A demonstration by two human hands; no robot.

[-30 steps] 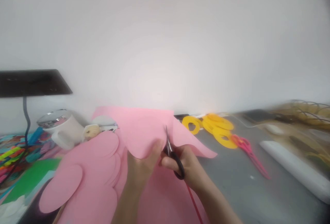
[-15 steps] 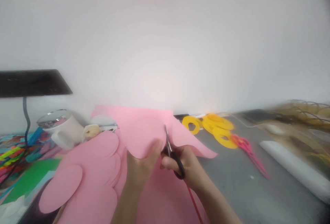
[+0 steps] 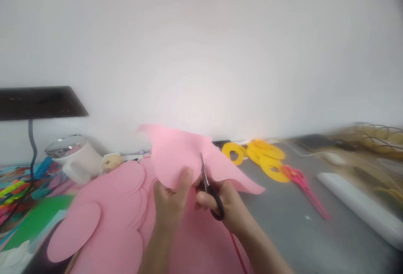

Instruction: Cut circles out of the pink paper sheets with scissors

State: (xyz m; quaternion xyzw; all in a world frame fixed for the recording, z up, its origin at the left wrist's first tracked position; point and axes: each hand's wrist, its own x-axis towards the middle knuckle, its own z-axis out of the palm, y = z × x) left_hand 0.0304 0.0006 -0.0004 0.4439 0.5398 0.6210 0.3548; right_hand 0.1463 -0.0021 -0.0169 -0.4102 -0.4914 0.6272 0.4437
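My left hand (image 3: 171,200) pinches the lower edge of a pink paper sheet (image 3: 179,156), thumb on top and fingers underneath. A round outline is partly cut in that sheet. My right hand (image 3: 225,202) grips black-handled scissors (image 3: 216,204), their blades pointing up and away into the paper, along the right side of the round shape. The blades look nearly closed. A loose flap of the sheet spreads to the right, beyond the scissors. Several cut pink paper circles (image 3: 75,232) lie overlapping to the left of my left hand.
Yellow paper rings (image 3: 273,169) and pink scissors (image 3: 305,190) lie on the grey table (image 3: 283,232) to the right, beside a white roll (image 3: 359,206). A white mug (image 3: 82,160), green paper (image 3: 40,219) and colourful craft pieces (image 3: 15,194) stand or lie at left.
The pink sheet has turned and curled, its far left corner swinging to the right. My left thumb has shifted slightly left. The scissors remain almost in the same place.
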